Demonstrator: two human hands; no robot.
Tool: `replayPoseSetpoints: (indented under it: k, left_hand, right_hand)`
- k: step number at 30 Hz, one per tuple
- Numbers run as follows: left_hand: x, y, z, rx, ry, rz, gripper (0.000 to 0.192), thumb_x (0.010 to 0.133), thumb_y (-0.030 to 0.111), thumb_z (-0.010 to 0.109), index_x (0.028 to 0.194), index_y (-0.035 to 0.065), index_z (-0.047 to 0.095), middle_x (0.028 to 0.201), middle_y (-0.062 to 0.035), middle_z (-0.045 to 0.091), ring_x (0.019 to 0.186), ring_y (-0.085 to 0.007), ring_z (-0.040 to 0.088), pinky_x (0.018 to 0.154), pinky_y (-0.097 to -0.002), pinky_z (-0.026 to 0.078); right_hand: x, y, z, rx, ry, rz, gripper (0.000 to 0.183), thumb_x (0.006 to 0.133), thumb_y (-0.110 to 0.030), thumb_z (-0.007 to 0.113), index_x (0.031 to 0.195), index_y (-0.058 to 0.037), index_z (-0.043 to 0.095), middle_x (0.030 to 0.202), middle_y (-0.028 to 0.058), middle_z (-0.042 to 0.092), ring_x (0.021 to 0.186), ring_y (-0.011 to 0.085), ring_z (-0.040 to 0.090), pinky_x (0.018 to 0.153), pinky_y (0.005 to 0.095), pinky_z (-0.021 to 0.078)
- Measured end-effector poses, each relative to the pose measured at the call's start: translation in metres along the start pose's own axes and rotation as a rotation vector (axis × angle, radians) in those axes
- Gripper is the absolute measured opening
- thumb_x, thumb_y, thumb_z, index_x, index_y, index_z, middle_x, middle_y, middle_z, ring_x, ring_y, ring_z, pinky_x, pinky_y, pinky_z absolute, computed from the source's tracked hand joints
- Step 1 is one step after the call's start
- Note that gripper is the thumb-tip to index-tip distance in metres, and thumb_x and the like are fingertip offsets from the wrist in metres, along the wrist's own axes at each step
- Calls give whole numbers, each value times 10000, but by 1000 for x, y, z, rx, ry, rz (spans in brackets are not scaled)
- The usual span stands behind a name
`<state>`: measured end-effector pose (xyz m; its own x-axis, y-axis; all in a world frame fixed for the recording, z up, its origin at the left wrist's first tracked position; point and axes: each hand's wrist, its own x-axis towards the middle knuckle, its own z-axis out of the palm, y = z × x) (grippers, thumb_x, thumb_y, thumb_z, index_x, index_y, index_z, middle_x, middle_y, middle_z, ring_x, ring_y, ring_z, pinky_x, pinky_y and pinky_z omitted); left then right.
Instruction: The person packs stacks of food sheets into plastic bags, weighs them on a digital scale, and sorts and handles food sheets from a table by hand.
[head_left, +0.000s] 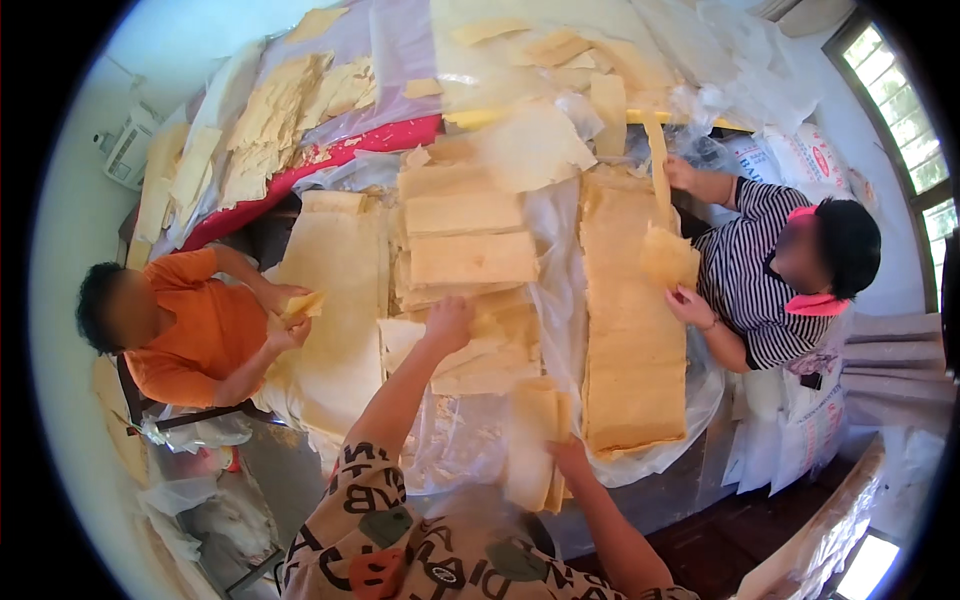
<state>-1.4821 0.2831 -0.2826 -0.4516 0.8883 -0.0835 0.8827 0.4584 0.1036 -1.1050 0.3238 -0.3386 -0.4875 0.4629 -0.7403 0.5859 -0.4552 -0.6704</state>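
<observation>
My left hand (450, 324) reaches to the middle pile, its fingers curled down at the edge of the thin tan sheets (499, 337), which look like dried tofu skin. Whether it pinches a sheet is hidden. Close to my body, my right hand (568, 454) grips a folded bundle of sheets (534, 442) by its right side; the bundle is slightly blurred. Beyond my left hand lies a stack of folded sheets (472, 259). Clear plastic film (457, 442) strewn with crumbs spreads under the pile.
At left, a person in orange (210, 330) handles a small piece (304, 304) over a pale stack (330, 262). At right, a person in stripes (750, 270) holds a strip (658, 165) and a sheet (670, 255) beside a long stack (634, 322). More sheets (270, 120) lie behind.
</observation>
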Motion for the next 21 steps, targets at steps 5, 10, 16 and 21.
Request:
replayPoseSetpoints:
  k: [5, 10, 16, 21]
  left_hand:
    - [-36, -9, -44, -373, -449, -247, 438, 722, 180, 579, 1145, 79, 525, 972, -203, 618, 939, -376, 571, 794, -437, 459]
    - [-81, -19, -55, -766, -247, -425, 501, 732, 141, 622, 1197, 19, 481, 996, -163, 624, 911, -275, 605, 792, -371, 476]
    - [-133, 8, -24, -1685, -107, -605, 434, 748, 61, 648, 1160, 18, 518, 995, -70, 611, 887, -152, 584, 767, -290, 474]
    - [-132, 92, -59, -1604, -81, -725, 409, 758, 104, 662, 1141, 41, 535, 1013, -72, 600, 916, -153, 575, 780, -296, 471]
  right_hand:
    - [36, -2, 56, -241, -241, 31, 346, 750, -160, 654, 1039, 14, 578, 841, 88, 627, 719, 161, 590, 623, 306, 479]
    - [48, -22, 55, -416, -114, 44, 439, 725, -203, 663, 1089, 12, 544, 899, 153, 621, 784, 247, 604, 683, 361, 478]
    - [7, -83, 62, -610, 132, -567, 759, 745, -243, 672, 1347, -30, 262, 1314, 174, 389, 1214, 305, 378, 976, 410, 335]
    - [-43, -119, 86, 100, -390, -325, 751, 775, -247, 646, 1377, -46, 244, 1296, 107, 421, 1192, 249, 408, 966, 367, 364]
